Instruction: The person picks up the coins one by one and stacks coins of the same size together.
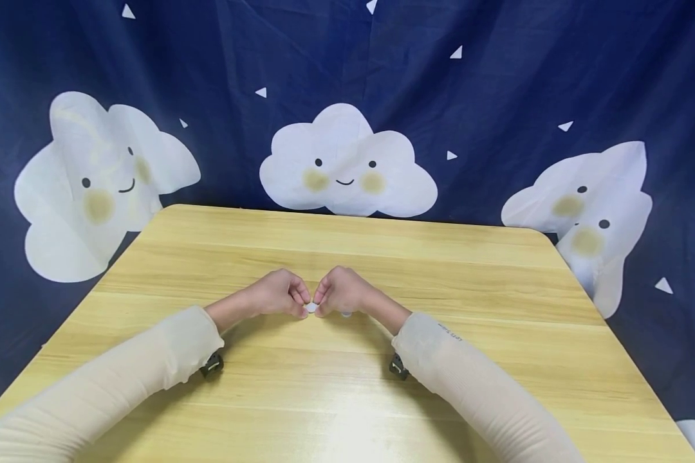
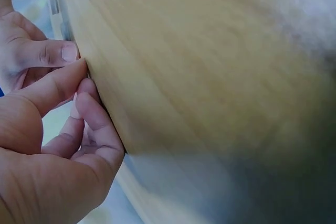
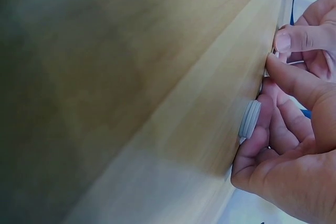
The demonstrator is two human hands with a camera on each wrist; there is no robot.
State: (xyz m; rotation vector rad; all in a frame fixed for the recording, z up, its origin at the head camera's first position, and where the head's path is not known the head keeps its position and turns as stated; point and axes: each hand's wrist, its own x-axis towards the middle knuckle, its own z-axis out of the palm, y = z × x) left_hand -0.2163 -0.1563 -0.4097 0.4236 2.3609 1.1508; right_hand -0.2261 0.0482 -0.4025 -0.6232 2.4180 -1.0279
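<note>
On the wooden table (image 1: pixel 324 379), both hands meet over a small white disc (image 1: pixel 311 308). The thumb and fingers of my left hand (image 1: pixel 278 292) pinch its left side. From the other side my right hand (image 1: pixel 343 290) grips the same disc, fingertips close to those of the left. A short stack of white round discs (image 3: pixel 250 119) stands on the table beside the curled fingers of the right hand, which mostly cover it in the head view. In the left wrist view the fingers largely hide the pinched disc.
Behind the table's far edge hangs a dark blue curtain (image 1: pixel 226 148) printed with smiling clouds and small white triangles. A dark wrist device (image 1: pixel 212 365) sits under the left sleeve, and another (image 1: pixel 399 366) under the right sleeve.
</note>
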